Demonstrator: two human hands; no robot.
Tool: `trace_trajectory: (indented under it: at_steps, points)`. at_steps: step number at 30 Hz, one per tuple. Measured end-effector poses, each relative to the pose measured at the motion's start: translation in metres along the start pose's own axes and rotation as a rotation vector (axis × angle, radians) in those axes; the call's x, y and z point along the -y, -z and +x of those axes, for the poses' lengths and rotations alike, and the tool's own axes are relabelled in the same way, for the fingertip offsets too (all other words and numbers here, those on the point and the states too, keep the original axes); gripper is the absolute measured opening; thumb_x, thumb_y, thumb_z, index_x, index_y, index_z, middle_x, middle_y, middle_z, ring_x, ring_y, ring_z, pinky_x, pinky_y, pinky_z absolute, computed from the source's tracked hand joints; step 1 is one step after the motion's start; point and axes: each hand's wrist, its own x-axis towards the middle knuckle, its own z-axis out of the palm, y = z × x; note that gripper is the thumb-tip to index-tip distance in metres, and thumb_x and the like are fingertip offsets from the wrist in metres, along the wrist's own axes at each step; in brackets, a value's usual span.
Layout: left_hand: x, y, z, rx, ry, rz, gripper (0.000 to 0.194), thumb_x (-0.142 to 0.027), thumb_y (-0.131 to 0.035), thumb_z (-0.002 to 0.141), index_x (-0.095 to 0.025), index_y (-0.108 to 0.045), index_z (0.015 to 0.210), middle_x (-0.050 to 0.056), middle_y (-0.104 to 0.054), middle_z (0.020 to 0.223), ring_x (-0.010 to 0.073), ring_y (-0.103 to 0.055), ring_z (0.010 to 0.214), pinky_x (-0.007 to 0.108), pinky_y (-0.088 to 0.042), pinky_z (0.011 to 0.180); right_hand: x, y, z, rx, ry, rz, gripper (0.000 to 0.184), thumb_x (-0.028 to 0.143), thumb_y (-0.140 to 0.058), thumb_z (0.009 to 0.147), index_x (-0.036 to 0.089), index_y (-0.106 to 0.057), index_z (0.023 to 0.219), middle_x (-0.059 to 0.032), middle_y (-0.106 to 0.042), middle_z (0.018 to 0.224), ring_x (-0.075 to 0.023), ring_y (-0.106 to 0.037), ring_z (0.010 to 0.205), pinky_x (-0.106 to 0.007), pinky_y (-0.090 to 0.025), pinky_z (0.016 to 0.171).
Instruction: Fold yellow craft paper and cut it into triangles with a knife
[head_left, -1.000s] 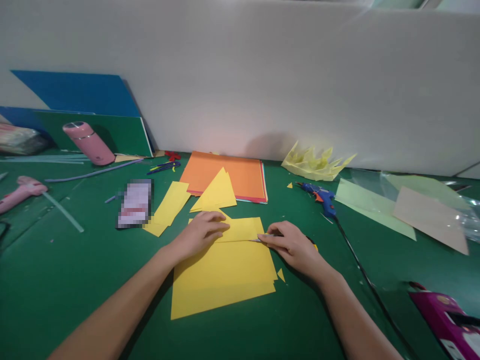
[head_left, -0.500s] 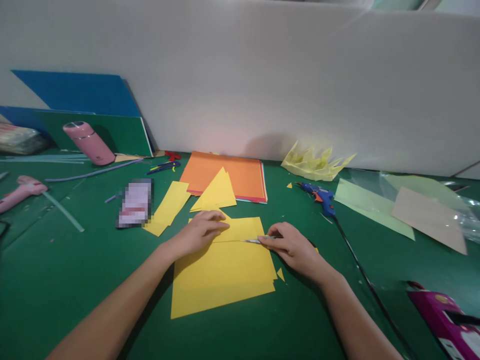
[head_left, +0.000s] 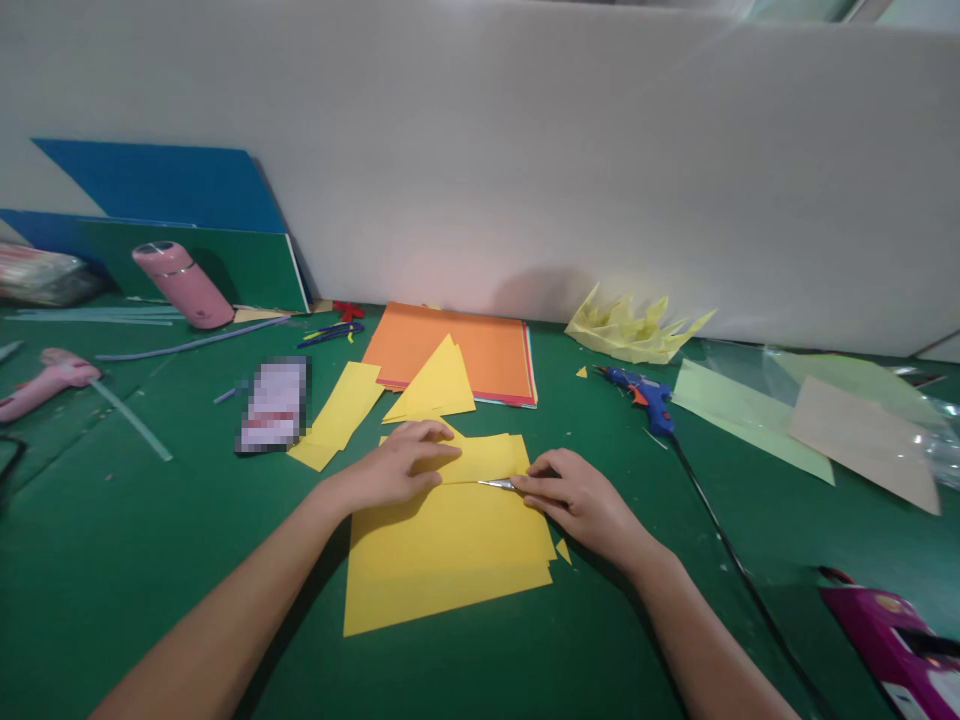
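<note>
My left hand [head_left: 405, 462] lies on the upper left of a yellow paper sheet [head_left: 450, 530], its fingers apart and pressing the paper. A thin line runs across the sheet beside its fingertips. In my right hand [head_left: 577, 500], closed at the sheet's right edge, is a craft knife [head_left: 496, 484]. Its silver blade points left along that line; the fingers hide the handle. Beyond my left hand are a yellow paper triangle [head_left: 436, 385] and yellow strips [head_left: 341, 410]. A small yellow scrap [head_left: 563, 551] lies right of the sheet.
Orange paper [head_left: 465, 345] is stacked behind. A blue glue gun [head_left: 649, 395] trails its cord on the right, near a yellow paper crown [head_left: 637, 330]. On the left are a pixelated rectangular item [head_left: 274, 405], a pink glue gun [head_left: 52, 380] and a pink bottle [head_left: 187, 285].
The knife blade has shifted very slightly left along the line, with a little more upper paper edge visible beside my right fingers. My left hand stays nearly in place.
</note>
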Motion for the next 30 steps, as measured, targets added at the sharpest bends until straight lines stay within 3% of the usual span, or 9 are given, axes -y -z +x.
trace_trajectory:
  at_steps: [7, 21, 30]
  points:
    - [0.000, 0.000, 0.000, 0.016, 0.012, 0.015, 0.037, -0.022, -0.055, 0.086, -0.031, -0.058, 0.122, 0.005, -0.048, 0.132, 0.0268, -0.040, 0.125, 0.044, -0.035, 0.103, 0.006, 0.004, 0.004, 0.054, 0.065, 0.030, 0.029, 0.018, -0.044, 0.094, 0.022, -0.066, 0.113, -0.0104, -0.064, 0.100, -0.0220, -0.055, 0.089, -0.037, -0.048, 0.075]
    - [-0.001, 0.001, 0.001, 0.027, 0.027, 0.009, 0.036, -0.021, -0.056, 0.085, -0.030, -0.058, 0.120, 0.005, -0.048, 0.132, 0.0267, -0.039, 0.127, 0.044, -0.035, 0.104, 0.009, 0.005, 0.006, 0.059, 0.050, 0.056, 0.027, 0.019, -0.046, 0.094, 0.022, -0.068, 0.110, -0.0098, -0.064, 0.093, -0.0204, -0.054, 0.084, -0.033, -0.046, 0.072]
    - [-0.002, 0.002, 0.001, 0.035, 0.030, 0.025, 0.035, -0.021, -0.055, 0.086, -0.028, -0.059, 0.120, 0.006, -0.047, 0.134, 0.0270, -0.038, 0.127, 0.043, -0.034, 0.105, 0.016, -0.005, 0.014, 0.000, 0.106, -0.052, 0.027, 0.021, -0.045, 0.095, 0.019, -0.071, 0.101, -0.0099, -0.062, 0.088, -0.0194, -0.052, 0.077, -0.030, -0.041, 0.066]
